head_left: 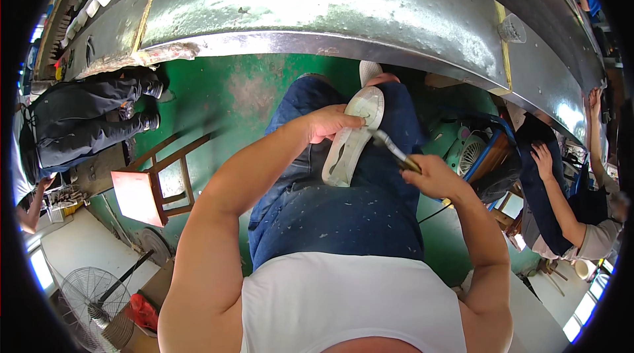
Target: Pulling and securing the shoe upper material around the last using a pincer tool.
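Observation:
A pale shoe sole [345, 155] stands at a slant over my lap, its rounded end up and away from me. My left hand [328, 123] grips it by the left edge, thumb lying across its face. Dark curved patches show along its lower half. In my closed right hand [432, 176] is a hand tool [393, 147] with a brownish handle and a pale, slightly curved shaft; its exact kind is unclear. The tool's tip is close to the sole's right edge, and I cannot tell whether they touch. Blue trousers with pale specks [337, 221] lie beneath both.
A shiny metal-topped bench [317, 3] runs across in front, with a clear plastic cup [512, 29] at right. A wooden stool [142, 194] and a floor fan [96, 300] are at left. Other people sit or stand at both sides. A green fan [469, 155] is on the right.

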Demonstrator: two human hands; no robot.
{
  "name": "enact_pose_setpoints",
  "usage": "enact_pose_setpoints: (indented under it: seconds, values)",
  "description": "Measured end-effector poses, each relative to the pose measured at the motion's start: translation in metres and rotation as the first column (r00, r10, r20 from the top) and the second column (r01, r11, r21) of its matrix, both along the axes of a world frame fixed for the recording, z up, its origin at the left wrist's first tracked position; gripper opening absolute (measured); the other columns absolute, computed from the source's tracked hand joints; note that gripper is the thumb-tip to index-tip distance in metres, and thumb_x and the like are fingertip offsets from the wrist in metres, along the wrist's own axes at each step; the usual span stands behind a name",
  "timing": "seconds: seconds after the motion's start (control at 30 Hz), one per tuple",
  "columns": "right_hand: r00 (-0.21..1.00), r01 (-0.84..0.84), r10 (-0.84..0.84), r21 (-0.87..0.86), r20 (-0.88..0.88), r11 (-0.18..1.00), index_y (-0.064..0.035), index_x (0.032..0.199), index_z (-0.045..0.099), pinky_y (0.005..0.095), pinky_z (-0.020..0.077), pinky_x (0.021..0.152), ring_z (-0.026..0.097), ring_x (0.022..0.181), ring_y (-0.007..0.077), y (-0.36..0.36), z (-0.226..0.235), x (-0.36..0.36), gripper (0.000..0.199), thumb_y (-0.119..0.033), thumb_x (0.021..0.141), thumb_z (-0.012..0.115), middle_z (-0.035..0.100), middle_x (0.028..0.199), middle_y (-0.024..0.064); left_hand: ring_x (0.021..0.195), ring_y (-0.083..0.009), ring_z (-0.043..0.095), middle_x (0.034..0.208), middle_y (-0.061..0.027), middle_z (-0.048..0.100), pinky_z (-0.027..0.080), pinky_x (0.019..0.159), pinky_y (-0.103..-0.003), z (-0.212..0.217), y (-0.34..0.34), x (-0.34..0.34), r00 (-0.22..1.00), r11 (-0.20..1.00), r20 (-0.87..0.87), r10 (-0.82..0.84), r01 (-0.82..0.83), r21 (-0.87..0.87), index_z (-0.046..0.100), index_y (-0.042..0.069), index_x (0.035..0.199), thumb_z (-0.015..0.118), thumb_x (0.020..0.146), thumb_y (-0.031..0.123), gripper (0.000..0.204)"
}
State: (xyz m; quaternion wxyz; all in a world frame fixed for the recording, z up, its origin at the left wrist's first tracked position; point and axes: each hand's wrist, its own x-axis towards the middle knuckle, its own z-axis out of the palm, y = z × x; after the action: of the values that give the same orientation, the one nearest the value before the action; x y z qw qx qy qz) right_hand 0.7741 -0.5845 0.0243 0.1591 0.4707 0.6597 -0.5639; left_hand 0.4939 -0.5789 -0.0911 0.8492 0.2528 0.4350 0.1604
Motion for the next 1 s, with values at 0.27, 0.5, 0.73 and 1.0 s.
enact_pose_setpoints:
  seconds: [0.27, 0.5, 0.73, 1.0]
  values:
    - [0.973, -0.196, 0.229, 0.428, -0.026, 0.882, 0.0106, 0.135, 0.049, 0.0402, 0.0455, 0.102, 0.057, 0.118, 0.0405, -0.033, -0.016, -0.016, 0.054, -0.01, 0.088, 0.061, 0.059, 0.121, 0.0282, 0.113, -0.0189, 0.061, 0.127, -0.0065, 0.063, 0.047, 0.098, -0.039, 0.002, 0.003, 0.009, 0.996, 0.998, -0.071, -0.054, 0.055, 0.01, 0.049, 0.011, 0.14, 0.067, 0.093, 0.036, 0.056]
    - [0.753, -0.657, 0.545, 0.386, 0.368, 0.647, 0.0064, 0.108, 0.065, 0.043, 0.0543, 0.081, 0.068, 0.096, 0.0367, 0.002, 0.031, -0.073, 0.032, -0.003, 0.078, 0.061, 0.067, 0.104, 0.0235, 0.114, -0.0179, 0.06, 0.127, -0.0066, 0.062, 0.048, 0.097, -0.038, 0.015, -0.003, 0.012, 0.997, 0.995, -0.04, -0.059, 0.062, 0.08, 0.047, 0.01, 0.142, 0.064, 0.096, 0.032, 0.053]
    - [0.769, -0.632, 0.605, 0.393, 0.208, 0.668, -0.002, 0.094, 0.064, 0.0463, 0.0528, 0.074, 0.067, 0.083, 0.0363, 0.015, -0.025, -0.052, 0.025, -0.026, 0.091, 0.065, 0.068, 0.086, 0.0166, 0.118, -0.0197, 0.057, 0.132, -0.0072, 0.058, 0.047, 0.1, -0.039, 0.001, -0.016, -0.004, 0.996, 1.0, 0.093, 0.006, -0.008, 0.022, 0.04, 0.011, 0.147, 0.066, 0.096, 0.03, 0.061]
    - [0.919, -0.314, 0.39, 0.495, -0.054, 0.81, -0.002, 0.097, 0.062, 0.0464, 0.0526, 0.072, 0.066, 0.081, 0.037, -0.011, -0.047, -0.026, 0.022, -0.022, 0.088, 0.067, 0.067, 0.088, 0.0165, 0.132, -0.0209, 0.044, 0.143, -0.0103, 0.048, 0.034, 0.113, -0.039, -0.004, -0.027, -0.013, 0.97, 0.992, 0.241, 0.013, -0.043, 0.121, 0.024, 0.008, 0.153, 0.068, 0.093, 0.02, 0.076]
